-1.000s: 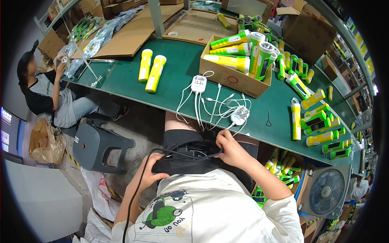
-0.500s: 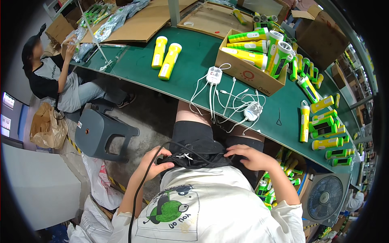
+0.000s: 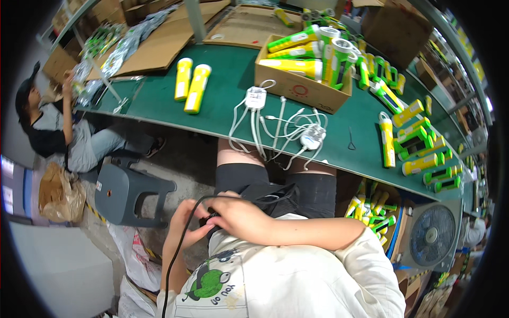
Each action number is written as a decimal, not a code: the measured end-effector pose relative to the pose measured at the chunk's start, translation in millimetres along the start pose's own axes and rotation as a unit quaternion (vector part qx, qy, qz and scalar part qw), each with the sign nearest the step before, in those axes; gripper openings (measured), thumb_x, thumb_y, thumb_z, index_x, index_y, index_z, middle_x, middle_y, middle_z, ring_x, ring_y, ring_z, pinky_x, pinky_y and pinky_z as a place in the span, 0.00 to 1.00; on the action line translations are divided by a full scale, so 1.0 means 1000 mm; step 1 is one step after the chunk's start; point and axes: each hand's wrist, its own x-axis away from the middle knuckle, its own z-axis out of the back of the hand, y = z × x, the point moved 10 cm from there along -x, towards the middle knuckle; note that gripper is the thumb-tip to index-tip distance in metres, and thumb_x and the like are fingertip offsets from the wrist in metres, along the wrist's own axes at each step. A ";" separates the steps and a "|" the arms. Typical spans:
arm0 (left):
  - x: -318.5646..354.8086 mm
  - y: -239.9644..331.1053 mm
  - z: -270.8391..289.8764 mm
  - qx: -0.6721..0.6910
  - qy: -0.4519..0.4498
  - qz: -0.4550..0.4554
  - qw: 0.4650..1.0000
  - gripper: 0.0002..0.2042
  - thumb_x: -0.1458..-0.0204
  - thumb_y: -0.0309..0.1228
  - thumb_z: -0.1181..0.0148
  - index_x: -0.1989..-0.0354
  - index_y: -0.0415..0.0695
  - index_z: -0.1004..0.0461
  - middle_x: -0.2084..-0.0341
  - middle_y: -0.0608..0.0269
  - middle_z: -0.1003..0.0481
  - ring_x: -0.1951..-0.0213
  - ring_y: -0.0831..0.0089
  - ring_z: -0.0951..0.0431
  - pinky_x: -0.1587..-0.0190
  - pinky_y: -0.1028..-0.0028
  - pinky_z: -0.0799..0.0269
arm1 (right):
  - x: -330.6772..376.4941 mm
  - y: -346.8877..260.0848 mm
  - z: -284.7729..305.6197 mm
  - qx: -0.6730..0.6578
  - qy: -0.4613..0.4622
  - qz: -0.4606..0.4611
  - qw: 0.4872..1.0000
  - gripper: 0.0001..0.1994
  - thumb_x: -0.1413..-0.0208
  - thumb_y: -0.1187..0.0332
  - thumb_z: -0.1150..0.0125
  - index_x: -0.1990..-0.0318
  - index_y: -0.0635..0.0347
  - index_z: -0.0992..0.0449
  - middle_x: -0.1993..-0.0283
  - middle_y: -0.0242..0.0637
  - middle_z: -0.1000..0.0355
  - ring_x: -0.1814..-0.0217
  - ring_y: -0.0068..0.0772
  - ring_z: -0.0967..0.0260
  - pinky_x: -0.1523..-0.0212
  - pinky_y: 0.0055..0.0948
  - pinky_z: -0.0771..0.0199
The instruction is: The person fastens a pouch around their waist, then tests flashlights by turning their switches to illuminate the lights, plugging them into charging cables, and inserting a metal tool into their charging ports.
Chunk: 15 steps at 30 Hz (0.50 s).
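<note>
Clearly, both my hands meet at the visible left end of the black pouch (image 3: 275, 199), which lies across my lap, below the near edge of the green table (image 3: 154, 98). My left hand (image 3: 184, 216) has its thumb and fingers bent toward my right hand (image 3: 233, 214), whose fingers curl inward over the same spot. A small dark piece (image 3: 211, 218) shows between the fingertips; my own fingers hide most of it, so I cannot tell whether either grip is closed on it. A black cable (image 3: 170, 265) arcs past my left hand to the pouch.

By its look, the pouch should be light, soft and floppy, with little risk of breaking; I would hold it by its rim, one hand steadying the fabric. The cable seems springy but bendable, best taken near its end, without a sharp kink.

As for writing, the cardboard carton (image 3: 321, 100) near the table's near edge carries a red round emblem, with dark lettering toward its right corner, blurred and steeply angled. My white shirt (image 3: 302, 270) has dark handwritten-style lettering around a green cartoon print (image 3: 209, 283). I see no label on the pouch.
</note>
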 end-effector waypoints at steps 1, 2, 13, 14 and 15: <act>0.001 0.001 0.002 0.012 -0.003 0.003 1.000 0.17 0.65 0.24 0.29 0.67 0.43 0.32 0.70 0.67 0.28 0.65 0.77 0.30 0.59 0.76 0.35 | 0.003 0.005 -0.013 -0.024 -0.043 -0.014 0.999 0.10 0.50 0.69 0.40 0.64 0.66 0.27 0.65 0.45 0.30 0.62 0.48 0.32 0.60 0.38 0.30; 0.005 -0.004 0.003 0.015 -0.001 0.029 0.999 0.17 0.67 0.23 0.28 0.71 0.42 0.33 0.71 0.65 0.29 0.66 0.75 0.30 0.61 0.75 0.35 | 0.006 0.009 -0.020 -0.038 -0.058 -0.054 0.996 0.08 0.51 0.70 0.40 0.68 0.67 0.28 0.68 0.46 0.31 0.64 0.48 0.32 0.62 0.38 0.31; 0.021 -0.015 0.017 -0.098 0.150 0.011 0.984 0.13 0.73 0.17 0.34 0.73 0.36 0.25 0.73 0.59 0.26 0.67 0.67 0.26 0.59 0.73 0.32 | 0.015 -0.002 0.000 -0.004 0.087 0.008 0.996 0.08 0.55 0.74 0.39 0.67 0.65 0.30 0.67 0.40 0.31 0.66 0.43 0.32 0.63 0.37 0.31; 0.020 -0.012 0.019 -0.098 0.150 0.010 0.984 0.13 0.73 0.17 0.34 0.73 0.36 0.25 0.73 0.59 0.26 0.67 0.67 0.26 0.59 0.73 0.32 | 0.015 -0.002 0.009 0.032 0.117 0.007 0.993 0.08 0.55 0.74 0.39 0.67 0.65 0.29 0.67 0.39 0.31 0.65 0.41 0.32 0.62 0.36 0.31; 0.018 -0.009 0.018 -0.098 0.133 0.019 0.986 0.11 0.72 0.18 0.34 0.75 0.36 0.25 0.73 0.59 0.26 0.65 0.66 0.25 0.56 0.72 0.32 | 0.016 -0.001 0.014 0.032 0.118 0.007 0.993 0.08 0.55 0.74 0.39 0.67 0.65 0.29 0.67 0.39 0.31 0.65 0.41 0.32 0.62 0.36 0.31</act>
